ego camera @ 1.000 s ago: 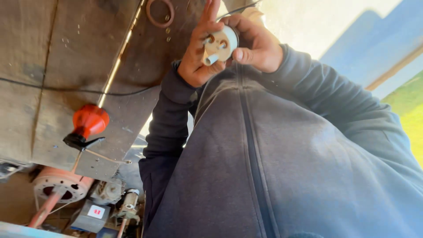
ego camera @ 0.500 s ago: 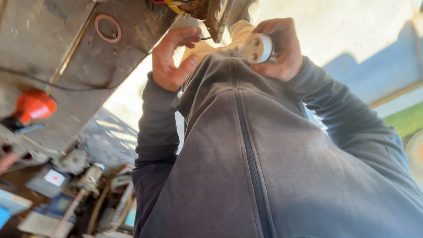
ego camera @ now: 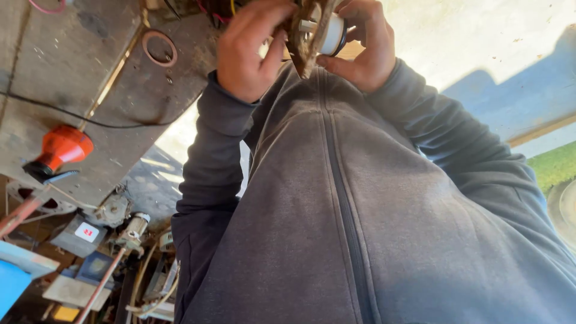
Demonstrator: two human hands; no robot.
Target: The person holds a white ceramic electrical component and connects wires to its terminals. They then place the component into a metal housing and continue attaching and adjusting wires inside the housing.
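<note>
A dark grey zip-front hooded sweatshirt point(ego camera: 360, 216) fills most of the view, both sleeves raised toward the top edge. Behind it on the left hangs a weathered grey wooden board point(ego camera: 66, 90) with a thin black cable point(ego camera: 120, 124) across it, an orange cone-shaped plastic tool point(ego camera: 60, 149) and a pink rubber ring point(ego camera: 159, 48); below lies a clutter of metal parts and boxes point(ego camera: 114, 252).

The right hand point(ego camera: 363, 45) is clamped around a small white cylindrical plastic fitting point(ego camera: 332, 33), held up at the top of the frame. Its fingers wrap the fitting's side, the thumb underneath. The left hand point(ego camera: 249, 51) pinches together on a frayed brown strip point(ego camera: 306, 36) just beside the fitting, touching it.

The fitting sits high and half hidden by the strip, so a slip of the thumb could drop it into the clutter. The frayed strip looks brittle and may tear under a hard pull.
</note>
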